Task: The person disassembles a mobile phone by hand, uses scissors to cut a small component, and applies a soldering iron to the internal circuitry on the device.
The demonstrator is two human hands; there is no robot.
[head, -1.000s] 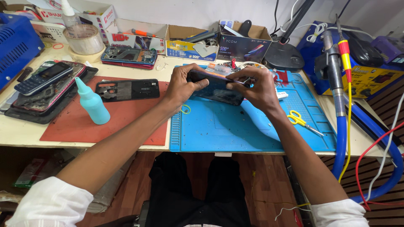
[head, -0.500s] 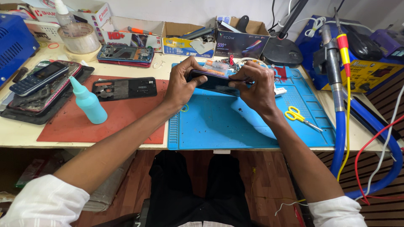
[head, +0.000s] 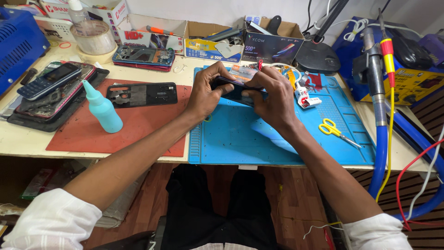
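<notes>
Both my hands hold a dark smartphone [head: 236, 90] above the blue work mat [head: 231, 143]. My left hand [head: 206, 92] grips its left end with fingers curled over the top edge. My right hand [head: 273, 95] clamps the right end, thumb pressing on the phone's face. The phone is tilted slightly and mostly hidden by my fingers.
A teal squeeze bottle [head: 102, 109] and a black phone back cover [head: 141, 94] lie on the red mat [head: 83, 134]. Yellow scissors [head: 335, 129] rest on the blue mat's right. Old phones [head: 51, 83], tape roll [head: 95, 37], cardboard boxes, a hot-air tool [head: 372, 69] surround.
My hands and the phone stayed in nearly the same grip; the fingers shifted a little along the phone's edge. The camera view moved slightly.
</notes>
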